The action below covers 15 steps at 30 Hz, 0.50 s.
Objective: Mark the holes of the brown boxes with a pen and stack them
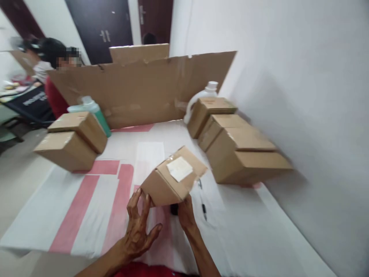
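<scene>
a small brown corrugated cardboard box (173,177) carries a plain white rectangular label (179,168) on its taped top face; no writing on it can be read. the box is tipped up on one edge near the front middle of the counter (57,215), which is covered by a white cloth with broad pink stripes. the left hand (138,227) is spread open, its fingertips touching the box's lower left corner, not closed around it. the right hand (186,213) grips the box's lower right edge from underneath. a black pen (203,209) lies just right of that hand. four plain matte cartons (239,148) sit in a row along the white wall, two more (73,140) at the left beside a teal plastic bottle (95,111). a creased cardboard sheet (141,90) stands behind, a white jug (206,94) at its right end.
</scene>
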### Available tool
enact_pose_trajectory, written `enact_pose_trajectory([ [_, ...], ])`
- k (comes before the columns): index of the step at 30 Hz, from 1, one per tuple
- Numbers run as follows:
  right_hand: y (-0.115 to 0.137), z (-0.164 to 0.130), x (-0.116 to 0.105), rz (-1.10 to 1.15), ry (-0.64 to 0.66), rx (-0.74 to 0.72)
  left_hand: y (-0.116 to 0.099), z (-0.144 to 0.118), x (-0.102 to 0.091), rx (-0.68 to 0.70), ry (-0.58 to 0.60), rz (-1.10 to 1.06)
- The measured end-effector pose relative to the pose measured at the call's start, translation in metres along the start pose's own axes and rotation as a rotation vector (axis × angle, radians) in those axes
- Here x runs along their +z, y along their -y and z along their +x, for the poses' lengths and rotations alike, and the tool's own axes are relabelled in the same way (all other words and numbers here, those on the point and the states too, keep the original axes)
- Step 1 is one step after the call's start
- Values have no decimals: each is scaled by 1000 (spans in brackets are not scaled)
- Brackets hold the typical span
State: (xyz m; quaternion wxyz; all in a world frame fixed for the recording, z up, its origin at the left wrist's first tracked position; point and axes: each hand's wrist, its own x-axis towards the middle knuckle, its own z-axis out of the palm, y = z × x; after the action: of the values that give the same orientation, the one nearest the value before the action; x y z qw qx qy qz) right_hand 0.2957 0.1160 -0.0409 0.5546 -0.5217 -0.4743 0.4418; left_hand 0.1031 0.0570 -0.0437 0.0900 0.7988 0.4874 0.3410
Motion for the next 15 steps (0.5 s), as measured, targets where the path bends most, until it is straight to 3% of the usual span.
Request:
enact_pose_trajectory([
  [3, 6, 27, 59, 73, 244, -7, 28, -22, -9, -138, -71, 186],
  [6, -1, 47, 88, 93, 380, -4, 44, -24, -15, -216, -98, 220],
  [11, -19, 68, 84, 12, 452, 101, 53, 6, -34, -134, -102, 184],
  [15, -34, 67, 67, 31, 335, 249, 58, 31, -43, -53, -22, 118],
])
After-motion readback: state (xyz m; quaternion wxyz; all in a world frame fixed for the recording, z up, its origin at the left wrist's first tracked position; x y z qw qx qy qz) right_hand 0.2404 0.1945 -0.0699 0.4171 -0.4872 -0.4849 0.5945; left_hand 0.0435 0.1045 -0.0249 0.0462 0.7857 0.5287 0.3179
